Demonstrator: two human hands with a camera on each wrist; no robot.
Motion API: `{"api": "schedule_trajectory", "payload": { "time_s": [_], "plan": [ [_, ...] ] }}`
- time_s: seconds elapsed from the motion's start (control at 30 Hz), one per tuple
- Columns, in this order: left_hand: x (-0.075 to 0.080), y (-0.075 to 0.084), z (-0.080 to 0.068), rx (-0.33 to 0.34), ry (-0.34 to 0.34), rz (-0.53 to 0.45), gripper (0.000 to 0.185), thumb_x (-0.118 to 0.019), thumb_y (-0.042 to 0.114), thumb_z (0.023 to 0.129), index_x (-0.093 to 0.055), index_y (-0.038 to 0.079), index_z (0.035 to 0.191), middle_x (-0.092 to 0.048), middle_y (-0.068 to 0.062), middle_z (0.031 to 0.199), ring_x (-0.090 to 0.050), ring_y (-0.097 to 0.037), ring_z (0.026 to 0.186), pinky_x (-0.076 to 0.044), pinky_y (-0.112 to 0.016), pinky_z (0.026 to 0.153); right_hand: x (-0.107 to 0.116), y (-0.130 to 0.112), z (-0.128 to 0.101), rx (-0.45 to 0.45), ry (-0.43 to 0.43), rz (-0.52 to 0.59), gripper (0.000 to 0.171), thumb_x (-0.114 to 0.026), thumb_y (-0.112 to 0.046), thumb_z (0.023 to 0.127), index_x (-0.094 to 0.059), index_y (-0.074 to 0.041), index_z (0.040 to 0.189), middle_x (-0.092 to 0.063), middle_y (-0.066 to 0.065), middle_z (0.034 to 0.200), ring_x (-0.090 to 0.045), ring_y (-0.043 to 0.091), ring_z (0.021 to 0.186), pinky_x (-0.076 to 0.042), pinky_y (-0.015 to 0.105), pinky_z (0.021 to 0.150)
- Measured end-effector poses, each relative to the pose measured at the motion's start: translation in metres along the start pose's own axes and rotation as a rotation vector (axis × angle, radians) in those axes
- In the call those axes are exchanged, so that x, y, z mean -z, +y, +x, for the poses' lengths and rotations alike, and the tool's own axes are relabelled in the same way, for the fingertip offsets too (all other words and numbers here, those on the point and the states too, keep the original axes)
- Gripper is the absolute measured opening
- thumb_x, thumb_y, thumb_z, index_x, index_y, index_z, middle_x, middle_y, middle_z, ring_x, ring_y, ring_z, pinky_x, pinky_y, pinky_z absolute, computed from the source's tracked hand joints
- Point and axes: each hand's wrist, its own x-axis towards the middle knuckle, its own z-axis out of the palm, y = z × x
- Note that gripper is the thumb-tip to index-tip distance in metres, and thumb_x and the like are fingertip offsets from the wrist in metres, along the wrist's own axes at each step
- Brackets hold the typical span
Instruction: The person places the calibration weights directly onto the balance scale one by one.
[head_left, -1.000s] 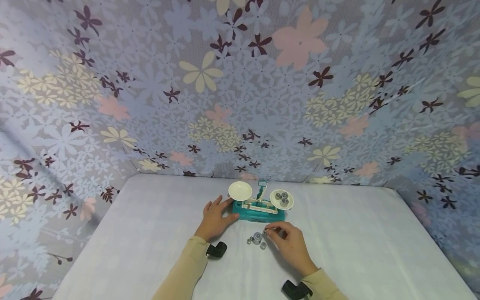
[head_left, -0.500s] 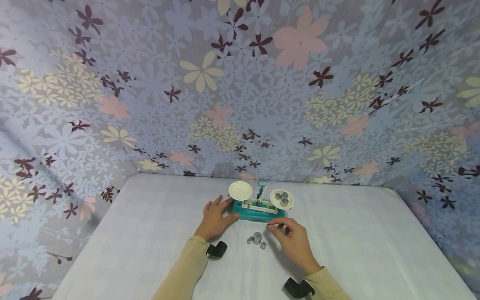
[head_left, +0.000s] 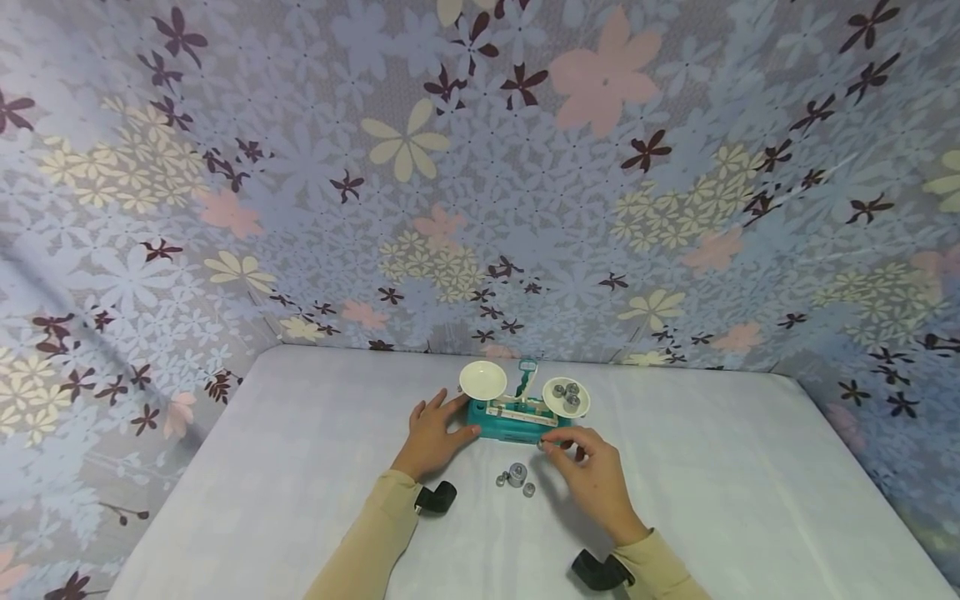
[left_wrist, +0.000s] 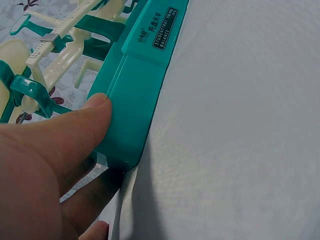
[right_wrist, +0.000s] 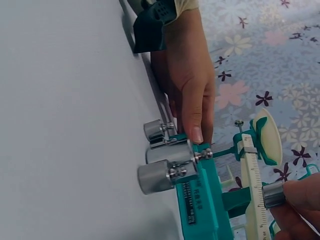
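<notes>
Small weight (right_wrist: 274, 194) is pinched in right hand (head_left: 583, 467), just short of the loaded pan (head_left: 566, 397). Balance base (left_wrist: 137, 95) is pressed w/ left hand (head_left: 435, 433), fingers flat. Weight prob best lowered gently, base kept braced.

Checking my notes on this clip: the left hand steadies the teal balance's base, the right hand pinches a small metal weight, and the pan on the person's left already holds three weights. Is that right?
One detail is off. In the head view the three weights lie in the right pan; the left pan holds nothing. The left hand does steady the teal balance's base, and the right hand does pinch a small metal weight.
</notes>
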Motion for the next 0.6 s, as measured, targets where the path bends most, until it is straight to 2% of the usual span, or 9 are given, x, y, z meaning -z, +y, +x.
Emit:
{"api": "schedule_trajectory", "payload": {
  "time_s": [0.27,0.6],
  "plan": [
    [-0.0001,0.0012,-0.0002,-0.001,-0.002,-0.007,0.062,-0.067,0.039,0.095,-0.052,0.008,0.147,-0.049,-0.016,0.15,-0.028,-0.038,0.148,-0.011,-0.061,0.119,0.0021,-0.0053,0.0044,0.026,0.016,-0.004,0.014,-0.08,-0.004,0.084,-0.078,-0.014,0.093,-0.072,-0.005,0.095,-0.058,0.011,0.081,-0.045,0.029,0.067],
    [0.0003,0.0008,-0.0002,0.0,-0.001,0.001,0.063,-0.068,0.039,0.095,-0.052,0.007,0.147,-0.05,-0.015,0.15,-0.028,-0.038,0.148,-0.011,-0.062,0.119,0.0018,-0.0071,0.0103,0.042,0.043,0.005,0.014,-0.08,-0.005,0.085,-0.078,-0.016,0.094,-0.071,-0.006,0.092,-0.057,0.019,0.079,-0.041,0.024,0.066]
  ]
}}
